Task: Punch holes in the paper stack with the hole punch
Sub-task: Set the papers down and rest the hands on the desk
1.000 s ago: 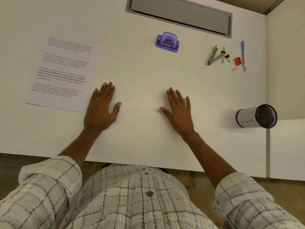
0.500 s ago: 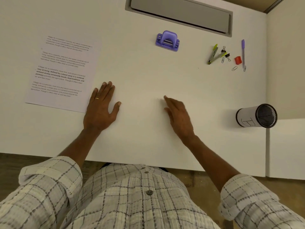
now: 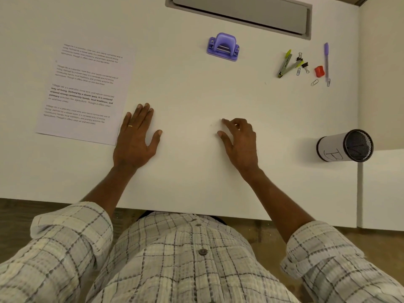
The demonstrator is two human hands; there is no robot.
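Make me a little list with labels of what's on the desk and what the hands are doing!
paper stack: printed pages lying flat, far left on the desk
hole punch: purple, near the back of the desk, untouched
left hand: flat on the desk, empty, beside the paper's near right corner
right hand: empty, fingers curled, fingertips on the desk
small things: stapler, clips, purple pen, red sharpener, back right
pen cup: mesh, on the right, letter B on its paper wrap
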